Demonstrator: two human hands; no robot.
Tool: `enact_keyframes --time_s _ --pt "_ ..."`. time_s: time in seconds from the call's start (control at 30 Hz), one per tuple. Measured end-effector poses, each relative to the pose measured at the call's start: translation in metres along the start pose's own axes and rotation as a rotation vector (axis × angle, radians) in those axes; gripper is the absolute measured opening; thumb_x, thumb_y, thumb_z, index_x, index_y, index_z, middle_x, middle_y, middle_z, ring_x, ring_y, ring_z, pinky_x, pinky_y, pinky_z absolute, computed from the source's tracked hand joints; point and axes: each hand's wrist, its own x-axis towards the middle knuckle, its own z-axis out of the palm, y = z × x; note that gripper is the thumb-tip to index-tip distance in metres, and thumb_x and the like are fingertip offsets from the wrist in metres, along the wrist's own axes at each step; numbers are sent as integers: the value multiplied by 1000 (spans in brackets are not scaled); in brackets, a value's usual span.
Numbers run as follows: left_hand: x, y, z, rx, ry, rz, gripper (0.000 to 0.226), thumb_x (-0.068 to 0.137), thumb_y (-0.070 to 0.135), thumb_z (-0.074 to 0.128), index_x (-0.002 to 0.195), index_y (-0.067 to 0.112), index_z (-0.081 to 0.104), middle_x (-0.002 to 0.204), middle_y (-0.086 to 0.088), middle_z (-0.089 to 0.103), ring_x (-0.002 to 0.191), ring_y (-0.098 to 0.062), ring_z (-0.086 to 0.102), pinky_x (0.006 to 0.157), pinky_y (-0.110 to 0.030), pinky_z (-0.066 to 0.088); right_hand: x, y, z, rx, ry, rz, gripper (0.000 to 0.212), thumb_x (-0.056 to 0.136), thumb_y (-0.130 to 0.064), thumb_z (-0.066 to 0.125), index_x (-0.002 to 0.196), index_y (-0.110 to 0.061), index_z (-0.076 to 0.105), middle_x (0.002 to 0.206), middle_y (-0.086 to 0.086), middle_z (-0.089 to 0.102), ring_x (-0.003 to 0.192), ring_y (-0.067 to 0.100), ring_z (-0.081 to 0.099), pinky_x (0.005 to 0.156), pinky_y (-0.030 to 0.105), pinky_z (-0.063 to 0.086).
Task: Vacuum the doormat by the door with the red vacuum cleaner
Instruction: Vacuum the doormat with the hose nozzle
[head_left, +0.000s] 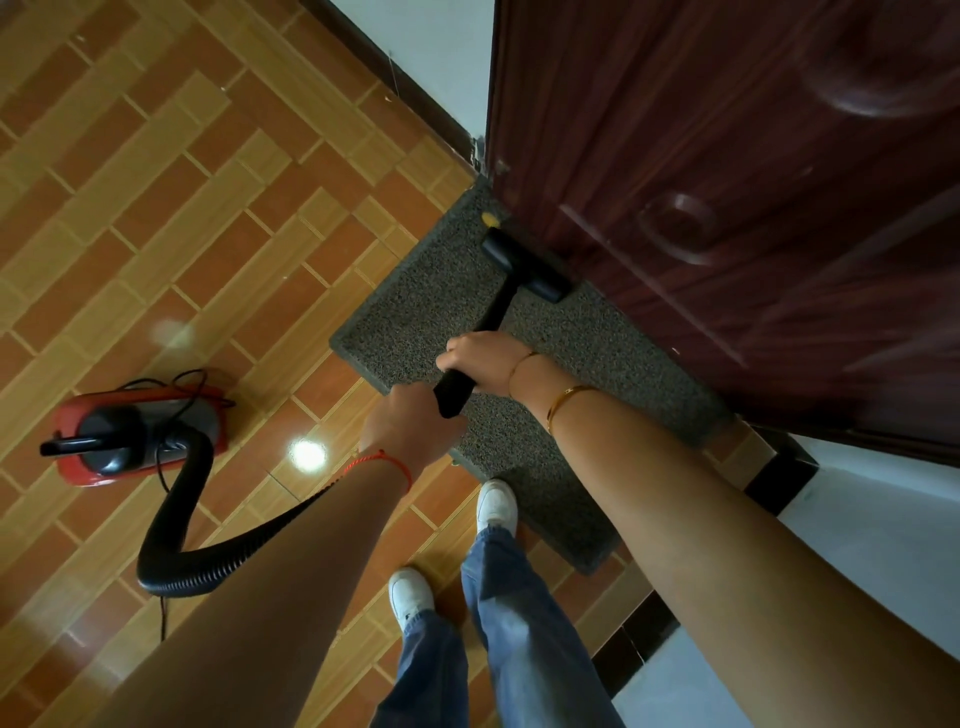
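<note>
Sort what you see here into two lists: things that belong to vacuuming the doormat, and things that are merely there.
Part of the job: doormat; vacuum cleaner; hose; wand; nozzle; left hand and right hand, both gripping the wand.

Merely there: door; tiled floor; white shoes; yellow bit on the doormat.

A single wide-angle view from the person's head looks steeply down and forward over both outstretched forearms, with the picture rolled so the door (727, 182) and doormat (441, 291) run slantwise on the far right. The tiled floor (156, 182) fills the left, where the red vacuum cleaner (140, 431) sits at middle distance. The feet show at the near bottom edge.
</note>
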Motion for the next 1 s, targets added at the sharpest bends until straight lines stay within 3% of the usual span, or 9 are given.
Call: enact_keyframes --time_s 0.37,0.7,1.0 --pt "-42 -61 18 81 9 0 24 80 37 58 72 15 58 67 -1 61 52 -15 56 41 -21 36 0 -70 26 43 -33 -55 19 88 -2 54 106 -7 58 109 13 58 99 31 62 75 40 51" --pt "-94 -137 47 85 -47 11 21 77 36 59 73 16 58 57 1 60 46 -13 57 39 -19 37 -13 -163 62 115 -17 -5 17 89 -4 54 104 -8 60 108 9 61 97 25 62 66 28 37" --pt "-140 -203 79 178 -59 74 22 78 40 60 78 18 57 63 2 60 49 -12 57 40 -20 37 -28 -246 110 222 -17 80 5 91 -7 52 90 -11 56 101 8 62 90 26 64 71 35 51"
